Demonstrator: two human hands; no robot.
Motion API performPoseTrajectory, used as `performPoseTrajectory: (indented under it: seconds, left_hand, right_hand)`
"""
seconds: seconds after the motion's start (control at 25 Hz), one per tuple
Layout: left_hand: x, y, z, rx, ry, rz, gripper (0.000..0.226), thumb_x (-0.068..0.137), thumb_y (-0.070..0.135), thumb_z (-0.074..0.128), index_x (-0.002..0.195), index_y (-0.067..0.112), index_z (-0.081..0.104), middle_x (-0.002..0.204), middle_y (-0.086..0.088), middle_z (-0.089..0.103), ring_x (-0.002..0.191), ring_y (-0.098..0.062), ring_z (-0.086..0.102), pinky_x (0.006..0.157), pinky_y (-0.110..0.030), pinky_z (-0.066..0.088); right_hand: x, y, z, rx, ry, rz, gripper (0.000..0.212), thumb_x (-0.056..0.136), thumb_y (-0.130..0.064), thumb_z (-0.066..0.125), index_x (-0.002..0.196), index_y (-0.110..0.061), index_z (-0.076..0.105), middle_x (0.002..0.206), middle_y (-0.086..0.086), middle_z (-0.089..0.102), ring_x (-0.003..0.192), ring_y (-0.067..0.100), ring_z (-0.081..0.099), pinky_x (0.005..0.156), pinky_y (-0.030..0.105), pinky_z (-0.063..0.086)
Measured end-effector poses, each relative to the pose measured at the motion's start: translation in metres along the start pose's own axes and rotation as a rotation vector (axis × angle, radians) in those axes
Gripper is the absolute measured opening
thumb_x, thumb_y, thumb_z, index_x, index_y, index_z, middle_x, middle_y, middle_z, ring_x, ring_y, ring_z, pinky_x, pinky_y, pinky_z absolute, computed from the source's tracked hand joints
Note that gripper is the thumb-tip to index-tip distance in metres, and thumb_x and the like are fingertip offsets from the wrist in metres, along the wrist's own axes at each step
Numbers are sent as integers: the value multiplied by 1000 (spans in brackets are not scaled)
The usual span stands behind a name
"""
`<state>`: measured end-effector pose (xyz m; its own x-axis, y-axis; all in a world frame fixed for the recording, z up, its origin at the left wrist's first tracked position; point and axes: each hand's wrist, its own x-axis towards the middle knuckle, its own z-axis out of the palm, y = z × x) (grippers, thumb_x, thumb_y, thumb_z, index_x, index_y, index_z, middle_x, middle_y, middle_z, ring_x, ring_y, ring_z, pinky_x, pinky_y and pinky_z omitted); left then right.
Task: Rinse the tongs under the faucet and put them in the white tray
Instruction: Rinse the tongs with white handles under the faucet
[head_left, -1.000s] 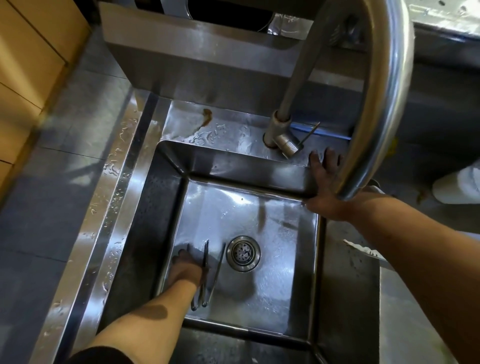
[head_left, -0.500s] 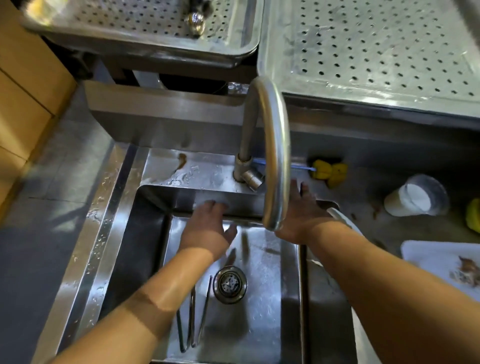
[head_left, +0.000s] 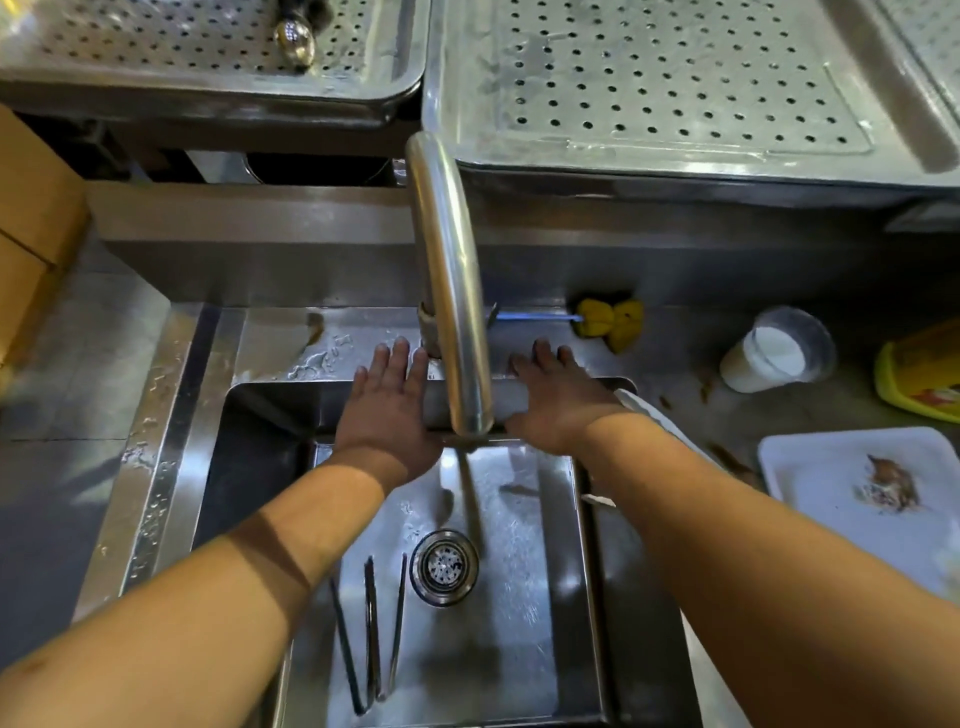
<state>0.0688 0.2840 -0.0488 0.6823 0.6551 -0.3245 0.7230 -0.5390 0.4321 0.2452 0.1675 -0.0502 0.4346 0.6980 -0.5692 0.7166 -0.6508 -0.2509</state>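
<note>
— What colours do you see around your sink (head_left: 270, 467)?

— It is grey shiny steel, like your faucet (head_left: 447, 291). The tongs (head_left: 371, 634) look dark grey. Your tray (head_left: 810, 467) is white with a brown stain.

— And behind?

— You have a yellow sponge (head_left: 613, 322), a white cup (head_left: 769, 358), and steel racks (head_left: 675, 88) with a pattern of small round holes.

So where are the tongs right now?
The tongs lie flat on the bottom of the sink, toward its left, just left of the drain. Neither hand touches them.
</note>
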Motion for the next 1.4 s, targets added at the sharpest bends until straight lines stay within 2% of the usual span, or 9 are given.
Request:
performPoseTrajectory:
  seconds: [0.12, 0.32, 0.56, 0.88, 1.0, 1.12, 1.2, 1.32, 1.4]
  left_hand:
    - [5, -5, -2, 143, -62, 57, 100, 89, 33, 74, 168, 22, 13, 177, -8, 4, 162, -29, 3, 130, -40, 9]
    - [6, -4, -1, 166, -68, 46, 99, 89, 30, 71, 168, 24, 12, 177, -9, 6, 161, -32, 7, 130, -42, 12]
    - [10, -9, 2, 180, -78, 62, 99, 89, 27, 72, 168, 21, 12, 177, -6, 0, 162, -29, -1, 131, -43, 11]
    - [17, -14, 0, 147, -75, 75, 90, 88, 25, 71, 166, 20, 25, 173, -15, 22, 157, -37, 23, 126, -48, 27]
    - [11, -15, -3, 10, 2, 24, 59, 92, 24, 68, 148, 16, 53, 155, -16, 52, 140, -38, 50, 111, -45, 46]
    - [-19, -17, 10, -238, 100, -13, 22, 99, 38, 64, 107, 20, 73, 104, -7, 76, 101, -36, 70, 73, -34, 48]
    - [-46, -16, 20, -689, -89, -197, 44, 95, 65, 60, 95, 23, 75, 84, 8, 80, 88, -26, 75, 68, -31, 51]
    - [-75, -13, 35, -1137, -501, -357, 54, 81, 63, 77, 114, 21, 72, 100, 2, 84, 91, -19, 80, 71, -33, 59]
    - [-79, -15, 40, -1328, -517, -483, 42, 88, 37, 79, 119, 8, 72, 103, -14, 82, 86, -27, 80, 69, -38, 62]
  right_hand:
    - [-46, 7, 13, 78, 263, 6, 64, 85, -28, 65, 146, -17, 48, 150, 12, 50, 136, 34, 45, 107, 39, 42]
    - [-134, 41, 63, 29, 500, 198, 87, 73, -17, 75, 152, -2, 41, 145, 22, 53, 132, 43, 49, 112, 50, 42]
    - [-137, 98, 58, -58, 307, 388, 95, 82, -21, 66, 162, -3, 18, 158, 25, 36, 144, 45, 35, 119, 48, 30]
    - [-123, 106, 31, -179, 191, 358, 75, 85, -27, 69, 150, -7, 37, 140, 19, 52, 125, 41, 52, 104, 45, 44]
    - [-127, 77, 19, -143, 229, 262, 66, 77, -36, 77, 134, -14, 54, 124, 12, 58, 109, 34, 60, 89, 40, 50]
    - [-132, 27, 20, 281, 187, 187, 47, 76, -48, 81, 115, -30, 62, 103, -4, 67, 76, 13, 67, 60, 30, 55]
    - [-129, -7, 31, 589, 83, 160, 35, 81, -44, 82, 109, -34, 63, 94, -9, 69, 69, 12, 71, 49, 27, 57]
    - [-119, -48, 51, 706, 33, 84, 33, 86, -34, 81, 114, -19, 73, 98, -2, 76, 83, 16, 74, 73, 41, 62]
    - [-114, -67, 58, 708, -23, 54, 30, 86, -30, 81, 112, -16, 73, 98, 0, 77, 87, 16, 73, 79, 38, 60]
